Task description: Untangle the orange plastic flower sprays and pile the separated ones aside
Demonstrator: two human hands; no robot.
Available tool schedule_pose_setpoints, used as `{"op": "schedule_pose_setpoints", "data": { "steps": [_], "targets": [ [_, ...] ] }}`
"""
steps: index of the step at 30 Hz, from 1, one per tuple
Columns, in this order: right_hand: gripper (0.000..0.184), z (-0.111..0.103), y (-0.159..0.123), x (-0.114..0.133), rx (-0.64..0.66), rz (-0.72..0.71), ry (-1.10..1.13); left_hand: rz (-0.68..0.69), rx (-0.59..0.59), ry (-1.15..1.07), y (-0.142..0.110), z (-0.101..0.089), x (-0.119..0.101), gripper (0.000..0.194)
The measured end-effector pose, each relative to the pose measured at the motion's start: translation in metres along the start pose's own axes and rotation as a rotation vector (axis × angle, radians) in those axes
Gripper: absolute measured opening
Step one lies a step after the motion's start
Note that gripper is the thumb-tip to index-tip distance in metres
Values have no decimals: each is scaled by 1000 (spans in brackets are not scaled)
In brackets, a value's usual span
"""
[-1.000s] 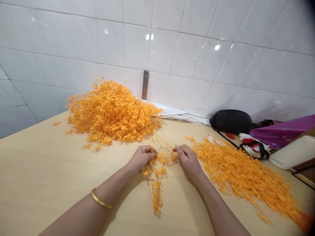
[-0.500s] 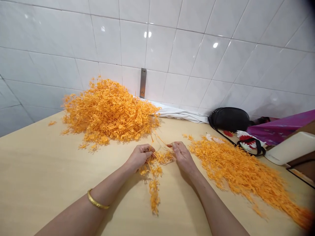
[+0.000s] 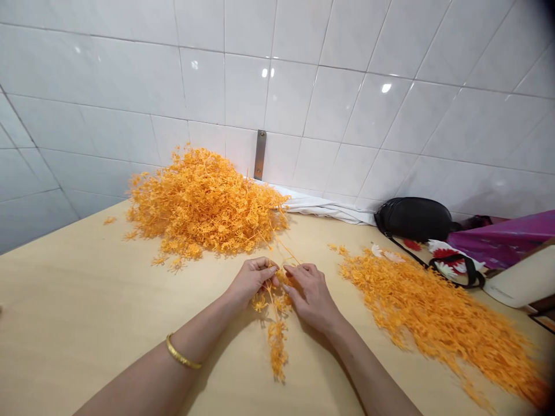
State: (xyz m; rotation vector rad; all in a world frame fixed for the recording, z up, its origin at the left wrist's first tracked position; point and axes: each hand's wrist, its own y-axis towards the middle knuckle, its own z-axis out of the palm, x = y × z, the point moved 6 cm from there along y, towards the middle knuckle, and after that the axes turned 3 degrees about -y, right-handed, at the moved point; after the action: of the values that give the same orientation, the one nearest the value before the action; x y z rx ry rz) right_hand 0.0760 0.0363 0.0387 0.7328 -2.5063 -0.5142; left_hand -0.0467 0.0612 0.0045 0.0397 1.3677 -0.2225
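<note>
Bright, even light leaves white glints on the tiled wall point(image 3: 290, 95) and soft shadows on the table point(image 3: 87, 289) beside the arms point(image 3: 203, 329). Tile lines splay rightward; the upper-right corner darkens. The sprig point(image 3: 276, 349) looks soft, the right pile point(image 3: 425, 306) blurrier.

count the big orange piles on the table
2: the taller pile stands toward the back left, near the tiled wall; the flatter pile spreads along the right, in front of the black bag.

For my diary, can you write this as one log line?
left hand: pinching orange strand | right hand: at same strand | orange heap: beyond hands | orange pile: right | black bag: by wall
</note>
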Motion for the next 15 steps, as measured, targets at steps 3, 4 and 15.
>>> {"op": "schedule_pose_setpoints", "data": {
  "steps": [3, 4, 15],
  "targets": [
    [22, -6, 0, -9, -69, 92, -29, 10, -30, 10, 0, -3, -2, 21],
    [17, -9, 1, -13, -92, 132, -20, 4, -39, 14, 0, -4, -3, 20],
    [38, 0, 2, 3, 147, 96, 355, -1, -20, -183, 6, -7, 4, 19]
  ]
}}
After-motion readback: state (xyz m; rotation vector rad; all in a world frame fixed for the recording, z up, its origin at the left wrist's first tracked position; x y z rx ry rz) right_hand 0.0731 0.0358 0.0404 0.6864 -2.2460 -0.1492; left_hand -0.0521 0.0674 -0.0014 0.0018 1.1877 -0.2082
